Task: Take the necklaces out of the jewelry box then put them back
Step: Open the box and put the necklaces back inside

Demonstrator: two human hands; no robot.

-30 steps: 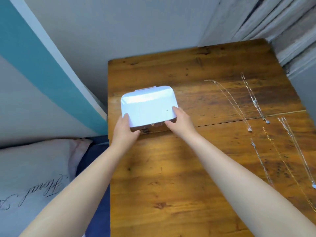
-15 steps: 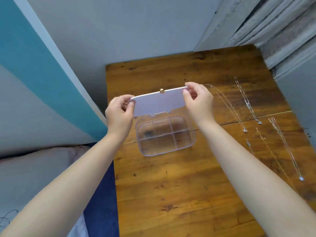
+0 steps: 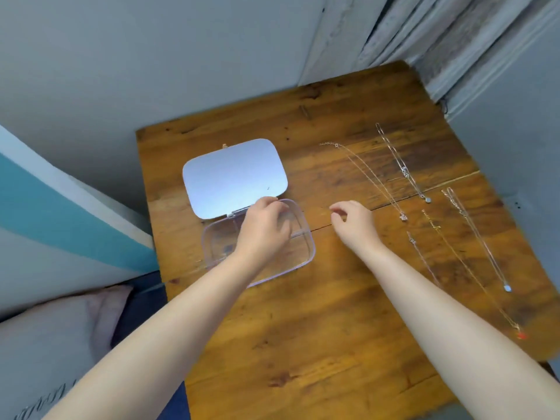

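Note:
The clear plastic jewelry box (image 3: 300,253) lies open on the wooden table (image 3: 303,328), its pale lid (image 3: 233,177) laid flat behind it. My left hand (image 3: 263,228) hovers over the box's compartments, fingers curled, and hides most of the inside. My right hand (image 3: 354,222) floats just right of the box with fingers loosely apart and nothing in it. Several thin necklaces lie stretched out on the right half of the table: a silver chain (image 3: 368,174), a second silver chain (image 3: 403,168), a gold chain (image 3: 463,262) and a long chain with a pale pendant (image 3: 481,244).
The table stands in a corner, with grey wall behind and grooved panelling (image 3: 424,40) at the back right. A pillow (image 3: 45,344) and dark blue bedding (image 3: 142,313) lie left of the table. The table's front half is bare wood.
The lid, held half raised by both hands, now lies fully back on the table. Both hands have let go; the left moved over the box, the right shifted to the right.

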